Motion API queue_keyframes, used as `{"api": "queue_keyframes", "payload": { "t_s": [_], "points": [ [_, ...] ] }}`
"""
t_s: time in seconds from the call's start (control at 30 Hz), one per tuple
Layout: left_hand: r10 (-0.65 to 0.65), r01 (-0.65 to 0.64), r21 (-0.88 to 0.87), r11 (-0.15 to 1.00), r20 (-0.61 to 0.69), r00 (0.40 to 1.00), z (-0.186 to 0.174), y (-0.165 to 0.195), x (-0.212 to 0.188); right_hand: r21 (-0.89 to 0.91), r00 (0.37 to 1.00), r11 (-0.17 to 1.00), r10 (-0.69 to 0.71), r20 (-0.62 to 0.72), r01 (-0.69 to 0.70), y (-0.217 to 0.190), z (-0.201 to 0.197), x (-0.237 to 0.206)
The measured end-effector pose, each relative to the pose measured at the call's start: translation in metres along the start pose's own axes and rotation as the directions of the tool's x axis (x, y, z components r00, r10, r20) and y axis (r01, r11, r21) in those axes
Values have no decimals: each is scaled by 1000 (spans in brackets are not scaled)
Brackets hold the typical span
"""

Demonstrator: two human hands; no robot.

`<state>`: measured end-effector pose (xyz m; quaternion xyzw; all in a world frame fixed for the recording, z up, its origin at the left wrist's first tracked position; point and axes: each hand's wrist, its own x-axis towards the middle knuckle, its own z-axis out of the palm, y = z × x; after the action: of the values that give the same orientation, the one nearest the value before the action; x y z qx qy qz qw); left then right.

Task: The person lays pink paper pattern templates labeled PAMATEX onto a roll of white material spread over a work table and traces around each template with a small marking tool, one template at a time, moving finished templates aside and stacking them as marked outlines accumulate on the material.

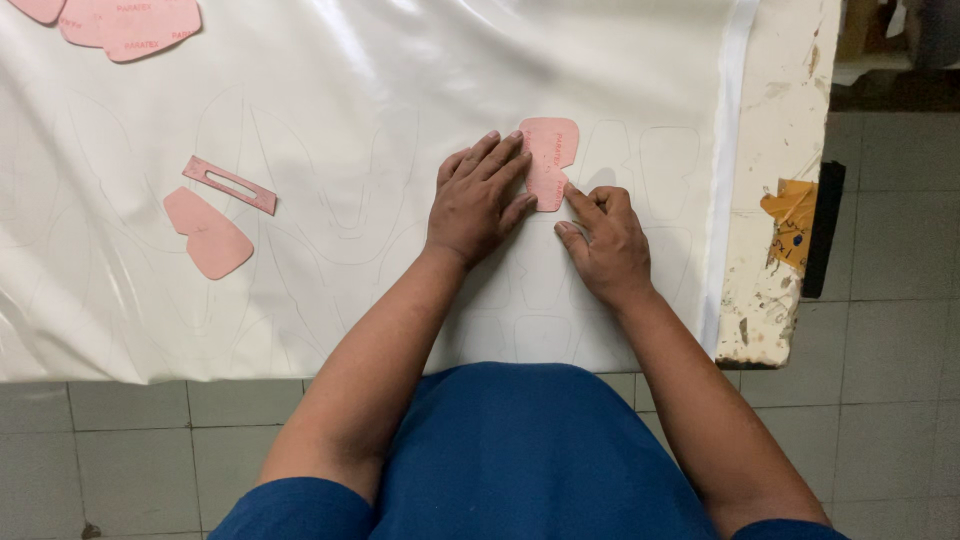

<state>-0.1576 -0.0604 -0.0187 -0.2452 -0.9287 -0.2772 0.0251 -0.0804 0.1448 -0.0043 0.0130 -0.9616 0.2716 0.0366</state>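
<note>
A pink card template [549, 160] is pressed flat on the glossy white sheet [380, 90] by the spread left hand [478, 200]; its lower edge is touched by the right hand [603, 240], fingers curled. Faint outlines are already traced around both hands. Further pink templates [208, 238] lie well left on the tabletop [785, 120].

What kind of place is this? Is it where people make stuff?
Probably a small workshop for cutting shaped pieces, maybe for shoes. The left hand presses a pink pattern piece onto a white sheet marked with traced outlines, on a worn, chipped table.
</note>
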Motion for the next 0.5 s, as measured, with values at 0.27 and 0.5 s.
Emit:
{"api": "queue_keyframes", "payload": {
  "t_s": [0.27,0.5],
  "points": [
    [37,-37,5,999,-26,999,-2,0,-1,26,1000,1000,-5,-5,5,-1,-1,0],
    [23,-22,-14,1000,1,1000,-4,1,-1,13,1000,1000,-1,-7,1,-1,-1,1]
  ]
}}
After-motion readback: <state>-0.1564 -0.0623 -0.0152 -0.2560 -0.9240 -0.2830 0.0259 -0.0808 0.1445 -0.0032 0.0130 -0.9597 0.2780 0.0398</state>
